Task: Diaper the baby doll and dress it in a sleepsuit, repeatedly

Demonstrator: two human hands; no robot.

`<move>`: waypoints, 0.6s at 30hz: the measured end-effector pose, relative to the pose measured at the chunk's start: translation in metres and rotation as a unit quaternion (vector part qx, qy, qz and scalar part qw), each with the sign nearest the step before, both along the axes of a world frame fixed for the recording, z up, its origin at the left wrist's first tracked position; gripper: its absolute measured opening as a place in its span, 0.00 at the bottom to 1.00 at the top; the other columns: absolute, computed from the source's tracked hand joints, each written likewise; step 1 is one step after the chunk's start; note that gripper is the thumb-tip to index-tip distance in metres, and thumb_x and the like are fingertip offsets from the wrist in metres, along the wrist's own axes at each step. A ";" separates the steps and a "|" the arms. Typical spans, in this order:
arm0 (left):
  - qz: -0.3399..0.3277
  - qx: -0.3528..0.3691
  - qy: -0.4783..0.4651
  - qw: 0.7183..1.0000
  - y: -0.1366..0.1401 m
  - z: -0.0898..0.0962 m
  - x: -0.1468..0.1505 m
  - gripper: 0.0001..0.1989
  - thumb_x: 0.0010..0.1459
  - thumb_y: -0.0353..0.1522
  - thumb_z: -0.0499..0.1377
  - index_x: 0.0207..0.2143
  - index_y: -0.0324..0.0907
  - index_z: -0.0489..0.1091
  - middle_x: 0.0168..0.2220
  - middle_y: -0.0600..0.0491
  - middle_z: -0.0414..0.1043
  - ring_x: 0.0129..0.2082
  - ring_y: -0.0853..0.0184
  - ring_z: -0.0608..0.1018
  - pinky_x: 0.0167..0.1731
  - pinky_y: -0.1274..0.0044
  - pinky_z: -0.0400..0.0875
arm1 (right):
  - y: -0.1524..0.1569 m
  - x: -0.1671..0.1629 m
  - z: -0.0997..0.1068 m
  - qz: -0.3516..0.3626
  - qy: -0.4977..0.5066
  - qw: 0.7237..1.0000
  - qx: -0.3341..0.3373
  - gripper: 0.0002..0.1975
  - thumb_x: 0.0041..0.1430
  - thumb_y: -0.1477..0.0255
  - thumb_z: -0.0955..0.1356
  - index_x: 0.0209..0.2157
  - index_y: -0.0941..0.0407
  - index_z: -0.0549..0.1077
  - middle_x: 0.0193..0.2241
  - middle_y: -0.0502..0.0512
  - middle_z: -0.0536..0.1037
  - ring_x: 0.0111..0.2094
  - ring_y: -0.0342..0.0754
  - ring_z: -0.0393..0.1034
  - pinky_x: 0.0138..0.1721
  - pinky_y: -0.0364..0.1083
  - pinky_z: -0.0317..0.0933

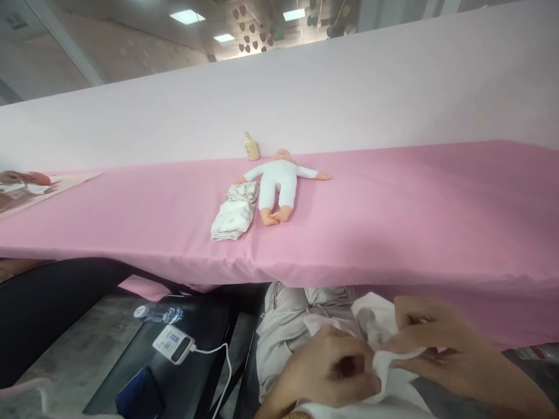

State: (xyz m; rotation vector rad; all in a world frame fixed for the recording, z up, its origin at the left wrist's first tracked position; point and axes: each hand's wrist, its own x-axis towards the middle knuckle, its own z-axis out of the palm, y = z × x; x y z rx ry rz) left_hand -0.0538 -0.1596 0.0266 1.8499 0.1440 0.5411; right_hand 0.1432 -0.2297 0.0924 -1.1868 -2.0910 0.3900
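Note:
My left hand [327, 366] and my right hand [454, 337] are low at the right, above my lap. Between them they pinch a piece of thin white cloth [376, 308], with fingers curled and a fold pulled up. What kind of cloth it is does not show clearly. On the pink-covered table [406, 221] a baby doll [279, 177] in a white suit lies on its back, arms spread. Folded pale baby clothes [234, 215] lie beside it on the left. A small yellowish bottle [251, 146] stands behind the doll.
A white partition [305, 99] rises behind the table. To my left a black chair seat [192, 349] holds a plastic bottle [159, 313], a white device [173, 343] with a cable, and a dark blue phone [140, 396]. Another person's hand [15, 177] is at the far left.

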 end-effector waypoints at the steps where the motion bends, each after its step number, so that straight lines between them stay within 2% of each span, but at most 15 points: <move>1: 0.020 -0.003 -0.003 1.000 -0.001 -0.001 0.002 0.13 0.51 0.37 0.59 0.21 0.41 0.60 0.16 0.59 0.56 0.17 0.76 0.60 0.18 0.81 0.54 | 0.001 0.000 0.002 -0.015 -0.018 0.999 0.036 0.04 0.56 0.73 0.68 0.28 0.52 0.74 0.18 0.46 0.63 0.19 0.38 0.57 0.21 0.39 0.52; 3: 0.081 0.020 -0.005 0.996 -0.002 -0.001 0.005 0.16 0.51 0.35 0.59 0.18 0.40 0.56 0.17 0.59 0.53 0.19 0.75 0.59 0.20 0.81 0.55 | 0.004 -0.001 0.005 -0.058 -0.047 0.992 0.102 0.06 0.57 0.77 0.65 0.28 0.54 0.71 0.17 0.45 0.64 0.19 0.38 0.57 0.22 0.39 0.52; 5: 0.149 0.046 -0.008 0.988 -0.004 0.002 0.007 0.13 0.53 0.32 0.58 0.20 0.40 0.58 0.24 0.54 0.61 0.27 0.72 0.66 0.27 0.80 0.60 | 0.005 -0.002 0.006 -0.099 -0.068 0.982 0.144 0.08 0.56 0.79 0.63 0.25 0.55 0.65 0.15 0.44 0.63 0.18 0.38 0.54 0.21 0.39 0.51; 7: 0.199 0.047 -0.022 0.979 -0.007 0.004 0.009 0.05 0.56 0.32 0.56 0.28 0.41 0.64 0.39 0.48 0.66 0.40 0.67 0.69 0.36 0.78 0.64 | 0.006 -0.004 0.006 -0.107 -0.087 0.976 0.166 0.11 0.57 0.79 0.62 0.22 0.55 0.59 0.14 0.43 0.60 0.17 0.37 0.51 0.22 0.39 0.50; 8: 0.206 0.037 -0.027 0.978 -0.008 0.005 0.009 0.04 0.56 0.33 0.56 0.34 0.42 0.65 0.44 0.47 0.65 0.44 0.66 0.69 0.40 0.76 0.65 | 0.006 -0.004 0.006 -0.105 -0.097 0.974 0.177 0.12 0.57 0.78 0.62 0.21 0.55 0.57 0.14 0.43 0.59 0.17 0.37 0.50 0.22 0.39 0.49; 9: 0.203 0.027 -0.022 0.979 -0.009 0.005 0.010 0.08 0.57 0.34 0.56 0.40 0.43 0.65 0.46 0.47 0.64 0.45 0.66 0.69 0.42 0.75 0.65 | 0.006 -0.005 0.005 -0.104 -0.109 0.971 0.187 0.14 0.58 0.78 0.62 0.21 0.55 0.55 0.14 0.43 0.58 0.17 0.37 0.49 0.22 0.39 0.49; 11: 0.192 0.017 0.016 0.981 -0.009 0.003 0.010 0.14 0.56 0.37 0.57 0.45 0.44 0.64 0.43 0.49 0.68 0.41 0.67 0.70 0.40 0.76 0.65 | 0.006 -0.007 0.003 -0.104 -0.129 0.966 0.199 0.16 0.60 0.76 0.62 0.20 0.56 0.55 0.13 0.43 0.59 0.17 0.37 0.50 0.21 0.39 0.47; 13: 0.172 0.023 0.033 0.984 -0.003 -0.001 0.005 0.15 0.53 0.43 0.59 0.38 0.42 0.68 0.33 0.52 0.70 0.32 0.69 0.70 0.33 0.78 0.65 | 0.006 -0.009 0.000 -0.100 -0.128 0.969 0.185 0.18 0.62 0.70 0.62 0.19 0.56 0.55 0.13 0.44 0.59 0.17 0.37 0.52 0.21 0.40 0.46; 16: 0.161 0.045 -0.046 0.985 0.017 -0.007 -0.013 0.22 0.48 0.52 0.59 0.27 0.40 0.68 0.25 0.52 0.67 0.26 0.69 0.68 0.27 0.77 0.62 | 0.005 -0.015 -0.005 -0.070 -0.118 0.986 0.092 0.18 0.61 0.63 0.64 0.19 0.56 0.61 0.15 0.45 0.63 0.17 0.38 0.56 0.22 0.41 0.48; 18: 0.169 0.045 -0.067 0.982 0.034 -0.010 -0.032 0.22 0.50 0.51 0.58 0.23 0.40 0.67 0.21 0.54 0.63 0.22 0.70 0.65 0.24 0.77 0.59 | 0.003 -0.020 -0.007 -0.045 -0.122 0.991 0.010 0.14 0.60 0.63 0.65 0.23 0.55 0.67 0.17 0.46 0.67 0.19 0.39 0.60 0.24 0.41 0.51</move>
